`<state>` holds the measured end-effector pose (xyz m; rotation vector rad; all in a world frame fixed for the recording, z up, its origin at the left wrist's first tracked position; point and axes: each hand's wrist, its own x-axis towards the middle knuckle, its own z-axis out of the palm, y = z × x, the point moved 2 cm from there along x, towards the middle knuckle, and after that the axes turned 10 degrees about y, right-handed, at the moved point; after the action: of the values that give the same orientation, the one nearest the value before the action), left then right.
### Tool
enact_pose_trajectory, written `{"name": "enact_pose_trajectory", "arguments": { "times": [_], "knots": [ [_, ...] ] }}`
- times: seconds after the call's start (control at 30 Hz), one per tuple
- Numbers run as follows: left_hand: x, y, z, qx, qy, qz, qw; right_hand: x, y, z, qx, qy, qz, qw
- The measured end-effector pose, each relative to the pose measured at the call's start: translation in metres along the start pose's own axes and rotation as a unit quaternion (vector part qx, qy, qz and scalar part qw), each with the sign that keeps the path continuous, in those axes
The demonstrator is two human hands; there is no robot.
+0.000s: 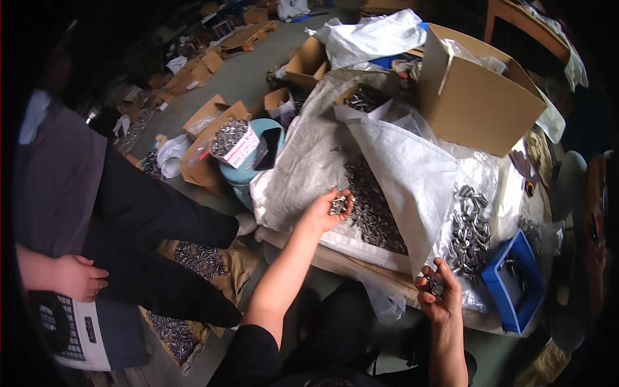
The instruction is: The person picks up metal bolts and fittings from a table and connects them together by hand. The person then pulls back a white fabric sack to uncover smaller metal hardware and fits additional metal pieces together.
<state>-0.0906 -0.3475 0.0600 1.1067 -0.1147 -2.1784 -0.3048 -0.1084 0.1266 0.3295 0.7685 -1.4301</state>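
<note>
My left hand is palm up with its fingers curled round several small shiny metal parts. It is at the left edge of a dark heap of small metal parts on the covered work surface. My right hand, also palm up, cups several metal pieces with round heads below the lower corner of a white woven sack. That sack lies across the middle, partly covering the dark heap. To its right, larger shiny metal parts are spread on clear plastic.
A blue plastic bin tilts at the right edge. Behind stands a large open cardboard box. A filled box of metal parts and a phone rest on a teal stool. Another person sits at left.
</note>
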Motion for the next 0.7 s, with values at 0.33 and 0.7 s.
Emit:
{"name": "enact_pose_trajectory", "arguments": {
  "times": [0.33,0.7],
  "knots": [
    [-0.009,-0.006,-0.002,-0.011,-0.026,-0.036,0.999,-0.002,0.003,-0.004,-0.022,-0.016,-0.002,1.0],
    [-0.11,0.0,0.039,0.152,-0.114,0.237,0.953,0.0,0.005,0.004,-0.015,0.013,0.006,1.0]
  ]
}}
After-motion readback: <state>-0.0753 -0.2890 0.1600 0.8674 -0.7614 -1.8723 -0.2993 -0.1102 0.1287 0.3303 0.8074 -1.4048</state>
